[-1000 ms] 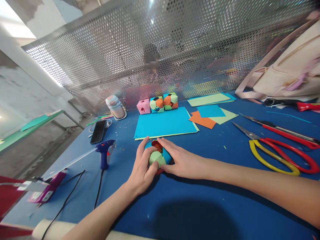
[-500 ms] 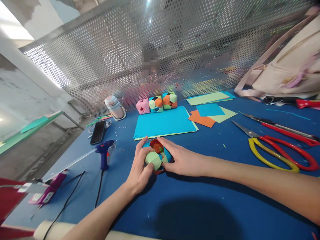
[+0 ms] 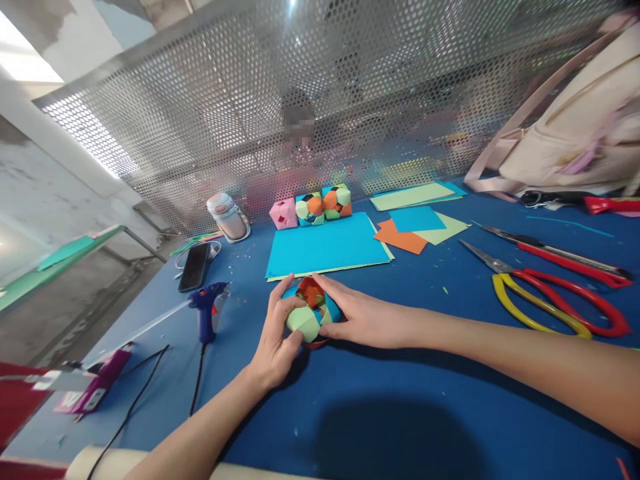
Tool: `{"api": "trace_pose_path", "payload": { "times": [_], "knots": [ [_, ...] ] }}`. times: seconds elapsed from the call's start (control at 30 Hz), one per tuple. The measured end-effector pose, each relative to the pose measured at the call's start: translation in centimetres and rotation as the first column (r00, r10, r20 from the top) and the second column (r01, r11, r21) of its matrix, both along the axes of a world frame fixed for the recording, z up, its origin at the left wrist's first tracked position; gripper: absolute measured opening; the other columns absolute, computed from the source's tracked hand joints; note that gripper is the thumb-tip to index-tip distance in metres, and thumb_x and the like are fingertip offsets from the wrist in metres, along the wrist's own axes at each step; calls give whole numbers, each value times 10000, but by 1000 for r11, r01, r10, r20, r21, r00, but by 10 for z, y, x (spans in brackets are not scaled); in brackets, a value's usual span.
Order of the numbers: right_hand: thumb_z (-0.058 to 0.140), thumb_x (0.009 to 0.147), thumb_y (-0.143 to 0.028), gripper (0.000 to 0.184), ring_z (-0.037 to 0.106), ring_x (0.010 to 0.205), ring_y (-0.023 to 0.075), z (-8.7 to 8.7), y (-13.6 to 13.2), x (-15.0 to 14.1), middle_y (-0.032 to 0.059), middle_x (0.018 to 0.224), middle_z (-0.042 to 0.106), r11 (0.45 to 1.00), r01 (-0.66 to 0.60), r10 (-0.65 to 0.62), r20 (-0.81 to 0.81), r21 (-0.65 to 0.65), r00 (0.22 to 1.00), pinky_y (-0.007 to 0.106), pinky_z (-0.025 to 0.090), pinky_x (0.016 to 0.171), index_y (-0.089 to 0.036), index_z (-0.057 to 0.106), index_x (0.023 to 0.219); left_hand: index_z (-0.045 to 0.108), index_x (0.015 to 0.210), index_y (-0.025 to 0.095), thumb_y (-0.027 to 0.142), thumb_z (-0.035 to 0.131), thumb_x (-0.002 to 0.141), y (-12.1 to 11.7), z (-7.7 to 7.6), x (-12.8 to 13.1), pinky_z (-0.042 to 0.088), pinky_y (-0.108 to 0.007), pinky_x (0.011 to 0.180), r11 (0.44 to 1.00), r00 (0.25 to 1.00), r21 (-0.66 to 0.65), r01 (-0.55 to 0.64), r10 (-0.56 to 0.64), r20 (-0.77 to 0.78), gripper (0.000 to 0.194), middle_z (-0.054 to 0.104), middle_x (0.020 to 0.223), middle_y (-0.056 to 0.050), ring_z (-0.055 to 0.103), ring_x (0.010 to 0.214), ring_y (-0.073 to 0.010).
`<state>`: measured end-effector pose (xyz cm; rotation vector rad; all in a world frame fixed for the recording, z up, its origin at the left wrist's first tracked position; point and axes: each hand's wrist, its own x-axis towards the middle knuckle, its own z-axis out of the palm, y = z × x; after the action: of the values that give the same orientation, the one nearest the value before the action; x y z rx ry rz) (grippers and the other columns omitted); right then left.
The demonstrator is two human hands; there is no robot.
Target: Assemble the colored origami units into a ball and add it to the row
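Note:
Between my two hands is a folded paper ball [image 3: 306, 321] in light green, blue and orange, low over the blue tabletop. My left hand [image 3: 278, 333] curls round its left side, thumb and fingers pressing on the green face. On its right side my right hand [image 3: 357, 313] grips it, fingers along the far edge and thumb at the near edge. A dark opening shows orange paper inside the ball; its underside is hidden. Just beyond lies a stack of blue paper sheets [image 3: 327, 245]. Behind that sit a pink paper ball [image 3: 284, 214] and two multicoloured paper balls [image 3: 323, 205].
To the left are a blue glue gun [image 3: 205, 313] with its cord, a phone [image 3: 195, 267], a bottle [image 3: 228, 217] and a purple power strip [image 3: 97, 387]. On the right lie scissors [image 3: 540, 293], a utility knife [image 3: 560, 257], paper squares [image 3: 417, 220] and a bag [image 3: 565, 127]. A perforated metal screen [image 3: 225, 113] stands behind.
Both hands still hold the paper ball in nearly the same place. The ball has turned slightly, showing more of the orange inside. The whole view has shifted a little.

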<state>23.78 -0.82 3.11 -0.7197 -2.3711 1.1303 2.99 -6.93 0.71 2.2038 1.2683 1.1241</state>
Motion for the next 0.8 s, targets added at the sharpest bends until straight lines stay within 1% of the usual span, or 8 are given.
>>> {"api": "trace_pose_path", "payload": {
  "times": [0.13,0.23,0.33,0.47,0.6,0.67,0.8],
  "knots": [
    [634,840,-408,917,162,1463,279,4,1,0,135,1596,149,999,-6,8,39,-45,999,473,215,1172,-187,76,1534,474,1165,249,409,392,926,1,0,-1,326,-556,1081,1000,1000,19,20,-20,-10,300,233,1528,-120,197,1442,-332],
    [656,828,-386,933,158,1463,282,4,2,0,150,1595,143,998,-4,6,39,-59,999,480,207,1171,-172,83,1532,461,1180,255,400,387,933,1,0,-2,305,-558,1095,999,999,31,35,-34,-21,296,223,1528,-115,184,1447,-322],
    [674,812,-360,937,180,1458,282,2,2,-1,159,1586,174,999,1,0,23,-53,1000,476,220,1166,-159,104,1529,451,1186,254,396,378,940,1,0,-2,300,-565,1097,999,999,33,34,-33,-41,294,217,1527,-120,180,1447,-325],
    [697,791,-338,932,249,1435,284,2,4,-1,161,1564,243,999,-10,9,-19,-48,1000,465,260,1150,-153,148,1521,444,1196,262,414,370,940,2,-1,-2,302,-561,1097,999,998,29,46,-45,-49,307,203,1534,-114,179,1448,-325],
    [737,755,-359,979,273,1427,278,4,5,-2,172,1553,264,998,-12,12,-7,-57,1000,435,273,1149,-125,166,1515,438,1208,267,404,374,934,2,0,-2,313,-556,1089,998,996,35,56,-54,-70,313,201,1533,-111,196,1441,-326],
    [754,738,-368,993,270,1429,279,5,5,-2,166,1553,266,999,-13,12,-7,-52,1000,435,266,1152,-137,179,1514,436,1209,267,379,381,929,2,1,-1,326,-561,1077,998,995,34,56,-53,-86,307,206,1531,-114,212,1434,-334],
    [751,746,-374,985,255,1435,286,2,7,-1,151,1563,257,998,1,-2,-1,-55,1000,456,259,1152,-175,175,1520,427,1214,272,363,381,930,1,3,-2,341,-558,1063,996,993,24,81,-78,-88,302,208,1527,-114,212,1430,-338]
  ]
}}
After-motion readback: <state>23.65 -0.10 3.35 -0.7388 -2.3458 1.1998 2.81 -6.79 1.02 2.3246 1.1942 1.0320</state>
